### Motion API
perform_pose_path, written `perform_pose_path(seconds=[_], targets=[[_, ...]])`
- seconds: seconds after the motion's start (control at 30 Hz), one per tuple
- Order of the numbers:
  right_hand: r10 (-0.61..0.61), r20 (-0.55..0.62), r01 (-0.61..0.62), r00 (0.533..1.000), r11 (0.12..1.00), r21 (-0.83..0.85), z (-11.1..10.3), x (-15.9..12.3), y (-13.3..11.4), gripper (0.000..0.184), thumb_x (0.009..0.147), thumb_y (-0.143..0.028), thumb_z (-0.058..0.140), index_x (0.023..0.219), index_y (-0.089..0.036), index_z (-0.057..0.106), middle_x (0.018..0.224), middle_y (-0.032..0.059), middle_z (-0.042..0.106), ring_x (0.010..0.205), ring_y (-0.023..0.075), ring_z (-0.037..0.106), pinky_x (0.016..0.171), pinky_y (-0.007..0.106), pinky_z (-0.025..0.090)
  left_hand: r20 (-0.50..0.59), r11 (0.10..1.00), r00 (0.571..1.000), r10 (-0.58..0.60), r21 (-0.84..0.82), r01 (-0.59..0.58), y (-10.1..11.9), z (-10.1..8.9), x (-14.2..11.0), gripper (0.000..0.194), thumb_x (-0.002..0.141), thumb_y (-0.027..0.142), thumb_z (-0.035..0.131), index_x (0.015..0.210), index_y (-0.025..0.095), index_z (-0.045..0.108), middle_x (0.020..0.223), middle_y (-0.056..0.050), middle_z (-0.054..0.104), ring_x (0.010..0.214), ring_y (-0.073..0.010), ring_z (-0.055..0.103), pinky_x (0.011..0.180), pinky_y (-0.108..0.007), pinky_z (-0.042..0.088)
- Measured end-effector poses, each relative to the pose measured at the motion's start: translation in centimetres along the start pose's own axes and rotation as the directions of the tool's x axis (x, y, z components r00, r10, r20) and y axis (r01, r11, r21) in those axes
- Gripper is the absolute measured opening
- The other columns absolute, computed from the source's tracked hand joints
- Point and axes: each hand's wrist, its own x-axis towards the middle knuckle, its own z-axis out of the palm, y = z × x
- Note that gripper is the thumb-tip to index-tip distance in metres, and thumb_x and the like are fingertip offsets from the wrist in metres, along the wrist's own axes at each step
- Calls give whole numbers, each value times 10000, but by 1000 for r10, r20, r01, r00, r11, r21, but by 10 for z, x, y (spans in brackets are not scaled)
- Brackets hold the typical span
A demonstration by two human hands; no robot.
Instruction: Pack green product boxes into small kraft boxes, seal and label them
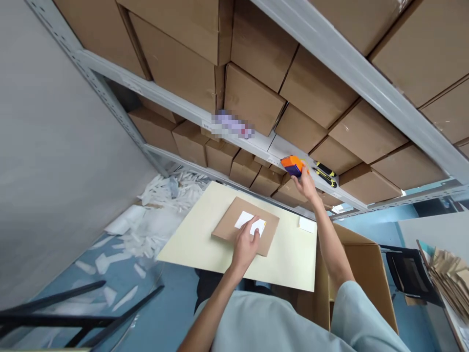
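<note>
A flat cardboard package (227, 222) lies on the pale yellow tabletop, with a white label (244, 218) stuck to its upper face. My left hand (246, 247) rests on the package and label, fingers stretched out and thumb apart, covering part of the label. Up at the shelf's edge, my right hand (305, 183) is closed round an orange and dark-blue handheld tool (292, 165); its exact kind is not clear. Just right of that tool, two black-and-yellow utility knives (325, 169) lie on the shelf. A small stack of white labels (307, 225) sits near the table's right corner.
Cardboard boxes (252, 98) fill the metal shelving (176, 105) in front. An open carton (361, 259) stands at the table's right. White scraps (164, 205) cover the floor on the left, near black metal legs (120, 313). A black chair (410, 271) is farther right.
</note>
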Motion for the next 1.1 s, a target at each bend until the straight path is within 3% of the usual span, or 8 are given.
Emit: perform_pose_path(seconds=[0.1, 0.2, 0.4, 0.57, 0.7, 0.77, 0.9, 1.1], targets=[[-46, 28, 31, 999, 917, 399, 34, -88, 11, 604, 1072, -634, 629, 1463, -183, 540, 1258, 170, 761, 1147, 347, 734, 1021, 473, 608, -80, 995, 997, -4, -97, -4, 10, 36, -32, 386, 1083, 312, 543, 1425, 248, 710, 1410, -118, 799, 1364, -282, 749, 1221, -496, 593], [-89, 179, -68, 980, 695, 716, 71, -180, 23, 615, 1020, -737, 686, 1334, -217, 590, 1190, 113, 753, 1067, 284, 729, 958, 426, 633, -132, 984, 991, -28, -176, 5, 16, 77, -68, 351, 1094, 336, 561, 1400, 237, 703, 1295, -113, 817, 1227, -262, 798, 1143, -484, 644], [-64, 372, -262, 926, 599, 756, 97, -294, 53, 696, 961, -801, 733, 1326, -221, 613, 1214, 101, 718, 1126, 269, 698, 1045, 433, 617, -180, 985, 973, -146, -116, 126, 15, 136, -144, 213, 1035, 358, 648, 1183, 243, 750, 1107, -78, 751, 1009, -238, 805, 996, -435, 701], [-138, 405, -209, 904, 684, 699, 84, -323, 77, 619, 1039, -712, 696, 1389, -220, 561, 1233, 104, 722, 1145, 272, 692, 1073, 440, 604, -189, 958, 954, -232, -213, 191, 20, 140, -176, 326, 1020, 395, 687, 1299, 233, 726, 1125, -75, 781, 1051, -236, 814, 1044, -442, 696], [-236, 434, -35, 870, 847, 531, 62, -335, 94, 546, 1117, -614, 635, 1467, -216, 501, 1190, 117, 734, 1056, 283, 718, 992, 456, 631, -305, 978, 939, -161, -177, 110, 40, 113, -172, 355, 1049, 385, 656, 1369, 242, 715, 1335, -105, 743, 1234, -251, 768, 1077, -441, 679], [-314, 413, 98, 855, 880, 466, 52, -338, 101, 538, 1145, -573, 603, 1513, -205, 470, 1245, 160, 732, 1107, 312, 729, 1000, 481, 634, -263, 993, 960, -98, -93, 76, 53, 98, -167, 350, 1066, 408, 652, 1370, 255, 732, 1350, -98, 733, 1240, -247, 755, 1064, -426, 679], [-450, 348, 322, 822, 872, 369, 38, -339, 111, 531, 1170, -531, 564, 1552, -184, 439, 1295, 217, 709, 1185, 353, 724, 1022, 521, 632, -90, 996, 995, 53, 75, -46, 75, 80, -159, 297, 1068, 419, 677, 1307, 284, 790, 1271, -75, 768, 1173, -247, 754, 1049, -428, 670], [-587, 269, 515, 764, 805, 294, 30, -338, 124, 382, 1197, -467, 502, 1445, -179, 466, 1200, 202, 721, 1128, 353, 730, 987, 536, 644, 5, 976, 990, 140, 167, -139, 84, 83, -154, 220, 1081, 395, 665, 1183, 300, 834, 1160, -63, 806, 1093, -248, 742, 973, -410, 656]])
